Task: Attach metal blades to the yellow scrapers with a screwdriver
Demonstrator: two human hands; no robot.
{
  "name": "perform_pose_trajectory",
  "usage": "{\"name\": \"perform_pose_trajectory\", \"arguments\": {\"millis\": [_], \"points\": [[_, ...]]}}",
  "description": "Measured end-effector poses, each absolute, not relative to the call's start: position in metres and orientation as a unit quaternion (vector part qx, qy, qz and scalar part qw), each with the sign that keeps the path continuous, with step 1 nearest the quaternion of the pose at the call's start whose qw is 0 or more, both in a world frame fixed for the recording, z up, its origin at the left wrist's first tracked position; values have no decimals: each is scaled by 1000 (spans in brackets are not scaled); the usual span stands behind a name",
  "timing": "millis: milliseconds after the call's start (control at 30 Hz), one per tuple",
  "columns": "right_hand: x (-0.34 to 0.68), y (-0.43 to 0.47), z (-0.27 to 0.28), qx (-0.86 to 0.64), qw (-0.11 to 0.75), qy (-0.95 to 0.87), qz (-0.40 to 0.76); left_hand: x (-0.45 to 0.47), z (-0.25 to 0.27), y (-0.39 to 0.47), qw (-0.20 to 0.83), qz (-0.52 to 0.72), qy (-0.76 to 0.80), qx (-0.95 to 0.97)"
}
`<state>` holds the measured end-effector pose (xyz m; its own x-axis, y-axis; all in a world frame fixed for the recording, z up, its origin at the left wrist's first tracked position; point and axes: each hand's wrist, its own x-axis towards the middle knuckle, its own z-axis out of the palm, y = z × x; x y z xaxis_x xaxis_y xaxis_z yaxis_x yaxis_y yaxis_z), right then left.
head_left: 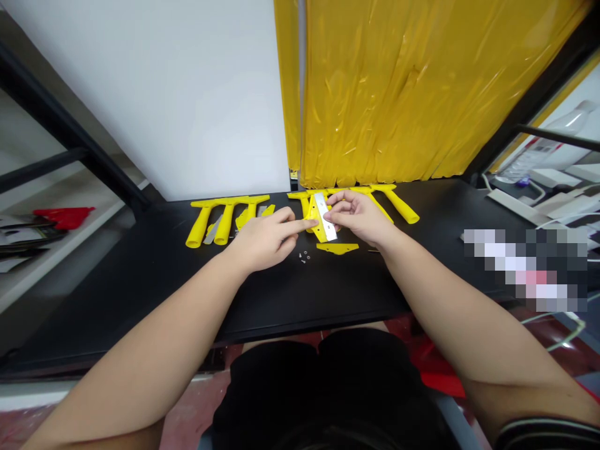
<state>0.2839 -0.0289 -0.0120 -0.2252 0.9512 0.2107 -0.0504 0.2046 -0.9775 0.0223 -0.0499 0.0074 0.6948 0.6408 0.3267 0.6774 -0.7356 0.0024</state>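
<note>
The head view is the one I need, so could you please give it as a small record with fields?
Left hand: index finger extended to the yellow part by the silver blade
Right hand: holds the silver blade
Loose nearby: yellow plate; small metal pieces, too small to identify
Handles: yellow, in left and right groups
Surface: black table
Background: white panel, yellow sheeting

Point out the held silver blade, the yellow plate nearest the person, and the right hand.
Silver blade [330,230]: head view, lower half of its face.
Yellow plate [337,249]: head view, middle of its face.
Right hand [359,216]: head view, middle of the hand.
</note>
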Motion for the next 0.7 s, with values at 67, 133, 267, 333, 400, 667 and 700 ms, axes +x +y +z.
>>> {"name": "perform_pose_trajectory", "arguments": {"millis": [67, 133, 267, 333, 400, 667, 700], "points": [[282, -28, -13, -382, 492, -594, 510, 24, 7, -50, 67, -156, -353, -920], [280, -29, -13, -390, 481, -592, 516, 25, 8, -51, 76, -156, -352, -920], [278, -30, -12, -405, 439, -604, 528, 26, 10, -53, 91, -152, -353, -919], [280, -31, -11, -407, 413, -612, 538, 25, 10, -54, 98, -152, -354, -918], [281, -33, -9, -408, 398, -614, 547, 25, 10, -54, 105, -153, -355, -916], [277, -34, -8, -424, 428, -591, 536, 26, 21, -65, 107, -170, -356, -913], [277, -34, -8, -425, 434, -589, 534, 25, 25, -73, 115, -186, -352, -910]]}}
